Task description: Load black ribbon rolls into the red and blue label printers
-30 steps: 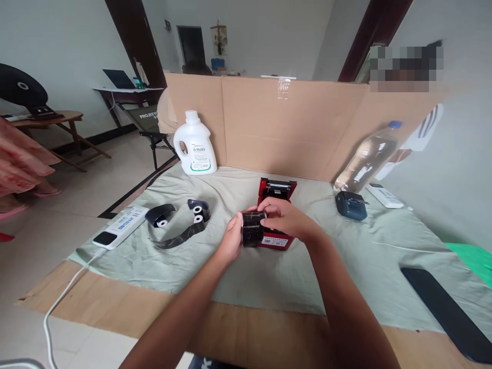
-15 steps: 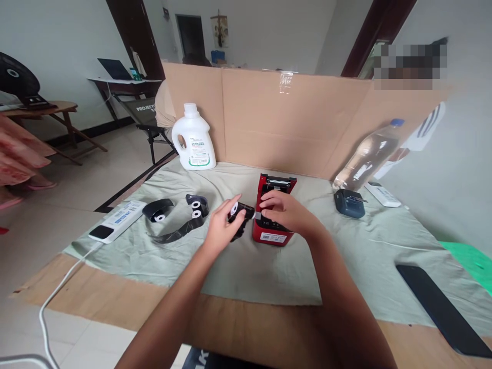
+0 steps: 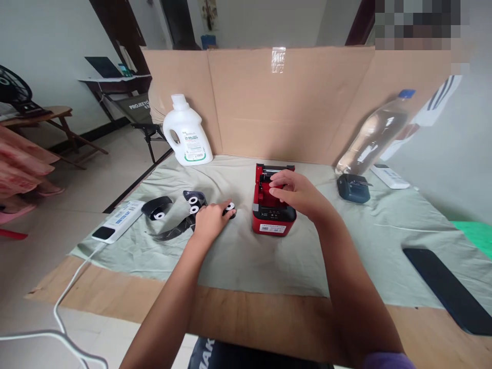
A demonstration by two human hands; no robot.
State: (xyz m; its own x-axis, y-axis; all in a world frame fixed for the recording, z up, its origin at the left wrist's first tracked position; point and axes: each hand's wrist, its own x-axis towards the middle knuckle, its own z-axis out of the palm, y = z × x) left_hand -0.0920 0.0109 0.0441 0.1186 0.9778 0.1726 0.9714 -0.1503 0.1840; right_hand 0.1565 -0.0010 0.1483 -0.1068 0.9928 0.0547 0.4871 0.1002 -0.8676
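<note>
My left hand [image 3: 212,221] is low over the cloth, its fingers around a black ribbon roll with a white core [image 3: 230,206]; part of the roll is hidden by the hand. Close beside it lie more black ribbon rolls [image 3: 195,205], with a loose strip of black ribbon [image 3: 172,233] trailing to the left. A small red and black printer [image 3: 273,220] stands upright with its lid raised and its red inside bare. My right hand [image 3: 298,195] hovers over the printer's right side, fingers curved and apart, holding nothing; whether the fingertips touch it I cannot tell.
A white detergent bottle [image 3: 188,136] and a cardboard screen [image 3: 269,107] stand at the back. On the left lies a white power bank [image 3: 119,220] with a cable. To the right are a clear plastic bottle [image 3: 371,138], a dark blue device [image 3: 353,188] and a black phone [image 3: 446,287].
My left hand has moved left from the printer with the black ribbon roll, down to the cloth near the other rolls. My right hand stays over the printer. The view has tilted down slightly.
</note>
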